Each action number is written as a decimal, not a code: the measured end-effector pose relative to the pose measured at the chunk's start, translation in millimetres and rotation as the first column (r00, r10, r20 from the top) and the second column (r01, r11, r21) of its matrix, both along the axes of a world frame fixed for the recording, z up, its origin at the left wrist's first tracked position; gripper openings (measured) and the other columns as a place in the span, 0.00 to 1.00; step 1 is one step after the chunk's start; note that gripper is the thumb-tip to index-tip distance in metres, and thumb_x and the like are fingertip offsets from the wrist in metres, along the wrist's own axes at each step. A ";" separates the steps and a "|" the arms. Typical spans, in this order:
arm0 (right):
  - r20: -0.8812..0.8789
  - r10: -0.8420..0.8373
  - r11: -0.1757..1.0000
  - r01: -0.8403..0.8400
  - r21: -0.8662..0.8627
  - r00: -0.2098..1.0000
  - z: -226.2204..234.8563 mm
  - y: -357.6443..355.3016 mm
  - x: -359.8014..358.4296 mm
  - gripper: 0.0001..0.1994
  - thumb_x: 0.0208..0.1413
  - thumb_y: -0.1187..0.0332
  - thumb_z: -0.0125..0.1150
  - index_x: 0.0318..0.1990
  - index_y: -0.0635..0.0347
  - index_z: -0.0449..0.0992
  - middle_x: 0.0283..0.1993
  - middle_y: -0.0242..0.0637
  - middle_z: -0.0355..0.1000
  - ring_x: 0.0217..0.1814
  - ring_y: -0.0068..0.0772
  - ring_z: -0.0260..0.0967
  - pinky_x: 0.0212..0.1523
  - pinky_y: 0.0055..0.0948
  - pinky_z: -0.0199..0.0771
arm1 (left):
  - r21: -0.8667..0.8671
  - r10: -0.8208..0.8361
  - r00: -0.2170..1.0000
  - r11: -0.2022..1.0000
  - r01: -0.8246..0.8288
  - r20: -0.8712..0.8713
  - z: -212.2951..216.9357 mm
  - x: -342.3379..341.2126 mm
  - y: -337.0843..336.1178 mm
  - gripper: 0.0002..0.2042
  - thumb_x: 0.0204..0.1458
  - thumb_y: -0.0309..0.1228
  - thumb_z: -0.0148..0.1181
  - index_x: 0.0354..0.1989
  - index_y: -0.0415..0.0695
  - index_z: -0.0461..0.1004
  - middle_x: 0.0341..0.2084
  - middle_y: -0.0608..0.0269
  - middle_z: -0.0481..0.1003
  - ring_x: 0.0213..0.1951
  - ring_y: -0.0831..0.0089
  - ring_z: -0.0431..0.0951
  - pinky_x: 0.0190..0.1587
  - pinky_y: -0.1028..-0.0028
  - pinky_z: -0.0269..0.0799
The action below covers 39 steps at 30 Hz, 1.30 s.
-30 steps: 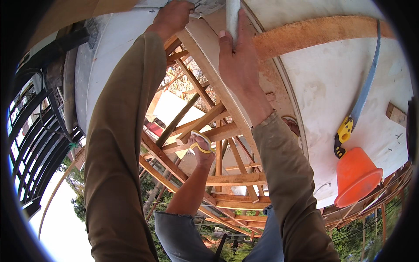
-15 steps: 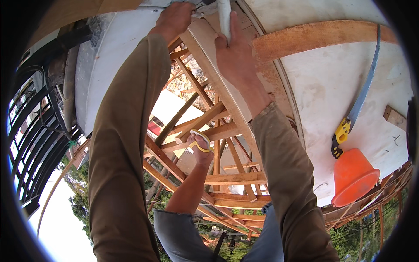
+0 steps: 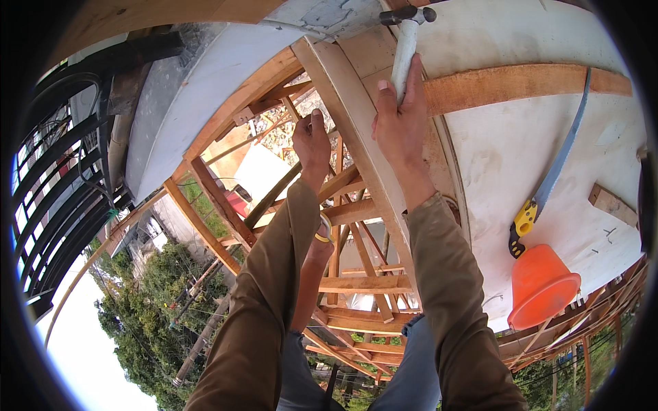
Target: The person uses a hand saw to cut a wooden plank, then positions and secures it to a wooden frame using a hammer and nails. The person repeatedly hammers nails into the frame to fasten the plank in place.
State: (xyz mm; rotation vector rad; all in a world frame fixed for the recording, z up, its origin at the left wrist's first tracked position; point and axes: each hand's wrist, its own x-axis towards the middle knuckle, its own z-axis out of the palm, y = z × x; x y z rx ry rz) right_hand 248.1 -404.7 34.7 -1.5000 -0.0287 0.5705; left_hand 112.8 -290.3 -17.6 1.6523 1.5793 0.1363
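Observation:
My right hand is closed around the white handle of a hammer, whose dark head points away from me. The hand is over a long wooden board that slants across the roof frame. To the left of that board, my left hand hangs over the open gap between beams. Its fingertips are pressed together, and anything between them is too small to make out. Right of the hammer, a curved-looking plank lies on the whitish panel.
On the panel at right lie a handsaw with a yellow-black handle, an orange bucket on its side, and a wood offcut. Open timber framing drops away below me, with my sandalled foot on it. Black metal bars stand at left.
My left hand has pulled back from the far end of the board toward me, over the gap. My right hand and the hammer have shifted right, and the hammer head has come into view.

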 end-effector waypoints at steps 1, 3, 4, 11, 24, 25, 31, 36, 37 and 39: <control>-0.023 -0.005 1.000 0.005 -0.029 1.000 -3.1 4.0 -1.7 0.36 0.67 0.71 0.49 0.78 0.60 0.40 0.31 0.30 0.64 0.16 0.15 0.57 0.13 0.22 0.62 | -0.181 0.209 0.976 0.964 -0.195 0.060 -6.5 5.3 -2.4 0.31 0.63 0.53 0.54 0.47 0.28 0.78 0.27 0.57 0.75 0.30 0.67 0.72 0.38 0.67 0.69; -0.019 -0.063 0.997 0.062 -0.035 0.998 -11.0 10.6 -3.6 0.35 0.67 0.71 0.49 0.78 0.59 0.41 0.30 0.30 0.64 0.15 0.16 0.57 0.13 0.22 0.62 | -0.286 0.317 0.948 0.905 -0.313 -0.035 -17.4 22.3 -7.2 0.42 0.62 0.64 0.43 0.51 0.27 0.75 0.37 0.50 0.77 0.39 0.61 0.76 0.45 0.63 0.71; -0.031 -0.032 0.998 0.030 -0.048 0.999 -15.3 13.5 -4.1 0.35 0.67 0.71 0.49 0.78 0.59 0.41 0.29 0.29 0.64 0.15 0.16 0.57 0.13 0.22 0.62 | -0.335 0.313 0.944 0.883 -0.330 -0.105 -19.5 29.3 -10.4 0.48 0.61 0.70 0.36 0.55 0.25 0.72 0.46 0.45 0.77 0.45 0.57 0.77 0.50 0.61 0.73; -0.091 0.182 0.971 -0.193 -0.144 0.979 -11.8 23.8 14.4 0.36 0.68 0.68 0.51 0.79 0.54 0.41 0.27 0.29 0.62 0.16 0.18 0.56 0.14 0.25 0.61 | -0.213 0.279 0.924 0.917 -0.337 -0.263 -16.0 54.7 -27.0 0.54 0.58 0.74 0.29 0.60 0.24 0.69 0.51 0.35 0.76 0.52 0.46 0.77 0.55 0.57 0.71; 0.073 0.075 0.986 -0.063 -0.154 0.994 -27.8 42.5 -3.7 0.36 0.66 0.69 0.49 0.78 0.59 0.41 0.39 0.38 0.64 0.28 0.23 0.61 0.27 0.25 0.66 | -0.197 0.362 0.932 0.911 -0.361 -0.036 -38.6 49.0 -25.4 0.49 0.63 0.68 0.31 0.37 0.21 0.78 0.32 0.31 0.79 0.36 0.42 0.79 0.44 0.52 0.73; 0.160 0.043 0.988 -0.019 -0.153 0.986 -33.5 44.4 -6.7 0.35 0.67 0.69 0.49 0.78 0.58 0.42 0.31 0.33 0.66 0.21 0.18 0.61 0.19 0.22 0.65 | -0.207 0.340 0.940 0.918 -0.338 -0.023 -38.1 48.4 -23.8 0.49 0.63 0.67 0.32 0.37 0.21 0.78 0.32 0.32 0.79 0.35 0.43 0.79 0.43 0.53 0.73; -0.100 0.018 0.998 -0.024 -0.062 0.995 -6.5 32.2 3.9 0.36 0.68 0.67 0.49 0.78 0.55 0.40 0.27 0.28 0.63 0.18 0.17 0.57 0.15 0.22 0.61 | -0.275 0.427 0.904 0.870 -0.409 0.009 -30.4 55.8 -26.5 0.49 0.63 0.68 0.30 0.34 0.21 0.77 0.28 0.34 0.78 0.35 0.44 0.78 0.43 0.53 0.72; 0.068 -0.470 0.882 0.465 0.080 0.880 30.7 28.2 20.2 0.36 0.68 0.68 0.49 0.79 0.52 0.38 0.25 0.27 0.60 0.17 0.18 0.55 0.14 0.22 0.59 | -0.100 0.371 0.923 0.919 -0.380 -0.101 -29.4 57.3 -29.8 0.50 0.62 0.68 0.31 0.35 0.19 0.76 0.30 0.31 0.77 0.36 0.43 0.77 0.46 0.52 0.70; 0.124 -0.654 0.753 0.627 0.198 0.746 33.5 31.2 20.8 0.36 0.68 0.68 0.50 0.79 0.52 0.38 0.25 0.27 0.60 0.17 0.18 0.55 0.14 0.22 0.59 | -0.101 0.377 0.920 0.916 -0.388 -0.108 -30.6 56.5 -28.9 0.50 0.62 0.68 0.32 0.36 0.19 0.76 0.31 0.31 0.78 0.37 0.43 0.77 0.46 0.52 0.70; 0.120 -0.358 0.924 0.369 -0.094 0.926 31.3 37.8 20.8 0.36 0.68 0.69 0.49 0.78 0.54 0.40 0.30 0.30 0.64 0.17 0.19 0.56 0.14 0.23 0.60 | -0.142 0.387 0.917 0.907 -0.397 -0.092 -33.3 54.4 -26.5 0.49 0.62 0.68 0.33 0.37 0.19 0.76 0.32 0.32 0.78 0.37 0.43 0.77 0.46 0.53 0.70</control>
